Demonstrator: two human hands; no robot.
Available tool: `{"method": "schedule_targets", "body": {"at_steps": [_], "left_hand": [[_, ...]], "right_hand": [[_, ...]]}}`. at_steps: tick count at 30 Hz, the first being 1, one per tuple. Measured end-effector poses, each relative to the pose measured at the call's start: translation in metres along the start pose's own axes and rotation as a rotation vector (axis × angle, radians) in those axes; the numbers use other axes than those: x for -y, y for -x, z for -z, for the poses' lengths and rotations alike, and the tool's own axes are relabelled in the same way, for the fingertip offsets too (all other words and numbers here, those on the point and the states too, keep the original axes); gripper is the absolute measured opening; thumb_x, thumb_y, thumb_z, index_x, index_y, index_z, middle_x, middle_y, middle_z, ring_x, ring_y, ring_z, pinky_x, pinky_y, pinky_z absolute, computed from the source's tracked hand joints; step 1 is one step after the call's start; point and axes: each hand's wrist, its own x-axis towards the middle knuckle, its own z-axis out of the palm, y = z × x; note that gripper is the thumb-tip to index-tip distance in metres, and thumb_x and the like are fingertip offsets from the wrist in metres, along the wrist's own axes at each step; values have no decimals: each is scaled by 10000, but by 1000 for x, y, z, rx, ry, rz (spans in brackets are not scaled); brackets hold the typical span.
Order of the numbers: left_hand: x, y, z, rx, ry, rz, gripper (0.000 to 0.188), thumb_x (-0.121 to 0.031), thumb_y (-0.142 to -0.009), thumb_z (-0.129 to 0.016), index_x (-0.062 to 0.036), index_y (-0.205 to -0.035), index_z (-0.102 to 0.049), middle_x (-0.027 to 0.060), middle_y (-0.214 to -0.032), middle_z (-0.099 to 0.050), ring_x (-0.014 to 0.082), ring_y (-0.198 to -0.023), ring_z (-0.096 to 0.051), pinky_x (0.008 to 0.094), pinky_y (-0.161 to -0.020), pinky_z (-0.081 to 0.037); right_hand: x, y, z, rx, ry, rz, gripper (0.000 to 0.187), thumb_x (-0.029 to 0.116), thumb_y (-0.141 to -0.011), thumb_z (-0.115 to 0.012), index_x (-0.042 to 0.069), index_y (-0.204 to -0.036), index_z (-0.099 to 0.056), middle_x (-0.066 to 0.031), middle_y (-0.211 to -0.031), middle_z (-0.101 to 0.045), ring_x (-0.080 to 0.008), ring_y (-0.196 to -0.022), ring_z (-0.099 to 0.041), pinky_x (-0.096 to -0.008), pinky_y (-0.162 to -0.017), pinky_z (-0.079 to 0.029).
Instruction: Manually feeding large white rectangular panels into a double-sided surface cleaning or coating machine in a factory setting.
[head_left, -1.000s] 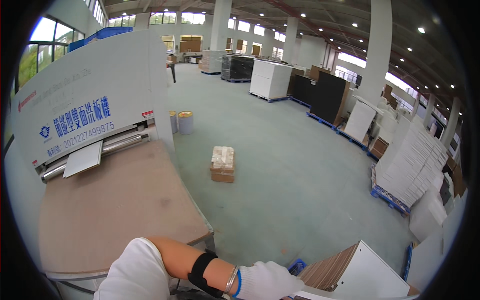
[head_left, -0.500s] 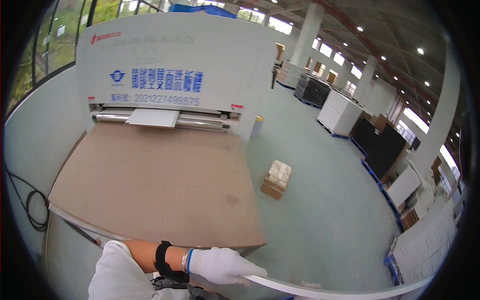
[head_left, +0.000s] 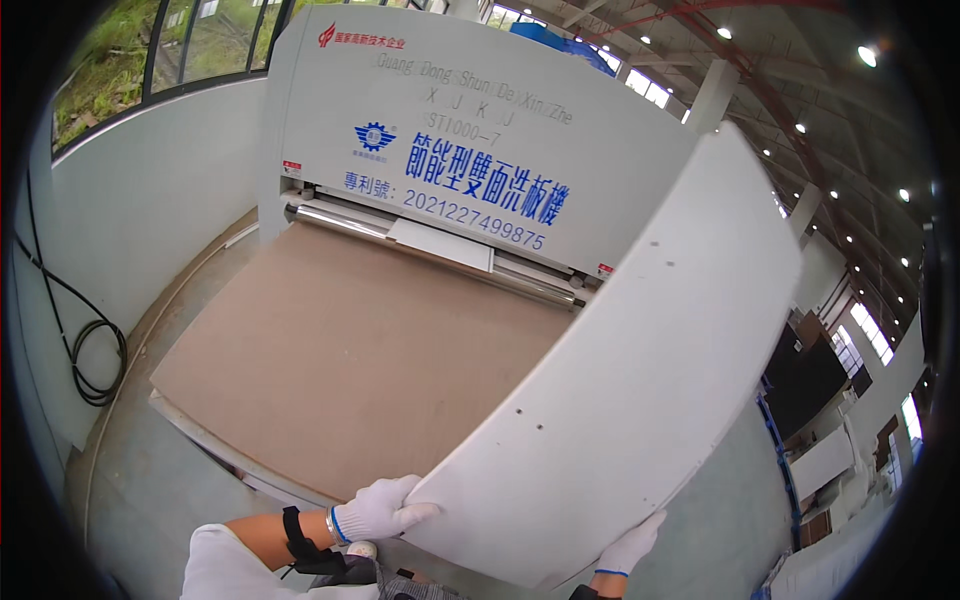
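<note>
White panel (head_left: 640, 370) gripped by left hand (head_left: 378, 510) and right hand (head_left: 630, 545)

Both gloved hands, left hand (head_left: 375, 510) and right hand (head_left: 630, 545), grip a white panel's (head_left: 640, 370) near edge, tilted above the brown feed table (head_left: 340, 350) of a white machine (head_left: 470, 120).

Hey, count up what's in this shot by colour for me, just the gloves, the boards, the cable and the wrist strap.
White: 3, the left hand glove, the right hand glove, and the white panel they grip
Brown: 1, the brown board on the machine's table
Black: 2, the coiled cable and the wrist strap
Total: 6
</note>
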Motion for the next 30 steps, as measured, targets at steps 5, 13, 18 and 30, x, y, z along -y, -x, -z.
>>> {"method": "schedule_targets", "body": {"at_steps": [5, 13, 18, 30], "left_hand": [[46, 27, 37, -213, 195, 223, 543, -497, -838, -600, -10, -1079, -597, 147, -893, -677, 243, -813, -662, 340, -744, -516], [113, 55, 54, -350, 336, 407, 512, -392, -836, -626, 55, -1084, -590, 161, -948, -675, 213, -872, -653, 321, -787, -504], [143, 56, 62, -415, 465, 360, 472, -327, -850, -627, 70, -1101, -583, 143, -960, -677, 184, -876, -644, 311, -786, -501], [195, 25, 80, -515, 532, 380, 404, -277, -866, -595, 82, -1050, -603, 123, -909, -671, 162, -809, -627, 304, -743, -497]], "right_hand": [[-37, 24, -69, 162, 56, -195, 527, 410, -967, -394, -58, -1136, -567, -135, -1057, -630, -224, -898, -628, -335, -780, -521], [-87, 59, -141, 362, 742, -197, 562, 429, -947, -413, -70, -828, -645, -112, -736, -644, -213, -685, -588, -371, -628, -463], [-88, 71, -180, 475, 930, -197, 589, 442, -911, -375, -85, -851, -630, -241, -810, -644, -371, -800, -619, -441, -772, -454], [-115, 59, -245, 597, 1032, -191, 607, 468, -892, -351, -62, -914, -647, -284, -964, -634, -432, -992, -588, -447, -875, -438]]}}
